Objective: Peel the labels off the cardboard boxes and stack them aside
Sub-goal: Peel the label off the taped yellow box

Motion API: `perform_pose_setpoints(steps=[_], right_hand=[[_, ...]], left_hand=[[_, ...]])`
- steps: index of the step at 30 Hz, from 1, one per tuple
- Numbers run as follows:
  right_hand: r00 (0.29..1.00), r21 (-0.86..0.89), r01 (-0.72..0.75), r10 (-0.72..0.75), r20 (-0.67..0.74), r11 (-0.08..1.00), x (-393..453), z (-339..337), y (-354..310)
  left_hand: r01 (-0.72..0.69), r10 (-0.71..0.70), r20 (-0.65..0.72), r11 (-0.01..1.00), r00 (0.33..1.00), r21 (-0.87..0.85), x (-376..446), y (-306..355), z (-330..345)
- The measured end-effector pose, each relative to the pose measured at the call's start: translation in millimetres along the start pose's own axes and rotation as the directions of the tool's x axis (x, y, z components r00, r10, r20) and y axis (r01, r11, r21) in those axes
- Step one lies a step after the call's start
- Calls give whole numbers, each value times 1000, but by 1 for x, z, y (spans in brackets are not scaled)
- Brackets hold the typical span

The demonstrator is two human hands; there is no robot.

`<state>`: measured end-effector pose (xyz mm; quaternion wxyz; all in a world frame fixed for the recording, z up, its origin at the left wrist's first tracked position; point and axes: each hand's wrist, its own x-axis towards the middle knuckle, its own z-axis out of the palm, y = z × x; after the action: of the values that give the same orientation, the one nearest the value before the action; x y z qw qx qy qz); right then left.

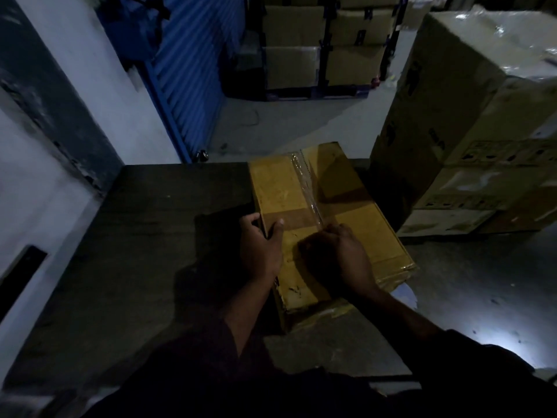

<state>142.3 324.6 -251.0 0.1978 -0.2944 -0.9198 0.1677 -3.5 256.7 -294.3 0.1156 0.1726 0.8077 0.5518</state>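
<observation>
Dim warehouse. Yellow cardboard box (pixel 316 224) flat on dark bench (pixel 156 242), long axis 11-to-5 o'clock. Left hand (pixel 261 245) steadies box's 9 o'clock edge, fingers wrapped over rim. Right hand (pixel 340 257) on top face, fingers curled at near end of clear tape strip (pixel 307 182); pinch itself hidden. Strip runs toward 11 o'clock from right hand, the nearer one.

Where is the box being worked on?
Center of the head view: the box lies on the dark table's right edge, under both hands, left of the wrapped stack.
</observation>
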Motion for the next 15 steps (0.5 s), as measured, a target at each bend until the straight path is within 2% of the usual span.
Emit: perform_pose_setpoints(steps=[3,5,9,12,15], right_hand=[[982,39,-187,188,-19,982,4,4,-5],[973,49,-229,231,-29,972,11,7,-6],[987,92,-157,152,58,983,24,14,-12],[997,15,-51,50,56,999,27,19,-15],[994,-70,-39,46,102,997,30,23,-12]], left_hand=[[-5,5,0,1000,1000,8,0,0,0],[8,-8,6,1000,1000,2,0,-1,0],[11,-11,4,1000,1000,14,0,0,-1],[-11,11,7,1000,1000,15,0,-1,-2],[-8,8,3,1000,1000,15,0,0,-1]])
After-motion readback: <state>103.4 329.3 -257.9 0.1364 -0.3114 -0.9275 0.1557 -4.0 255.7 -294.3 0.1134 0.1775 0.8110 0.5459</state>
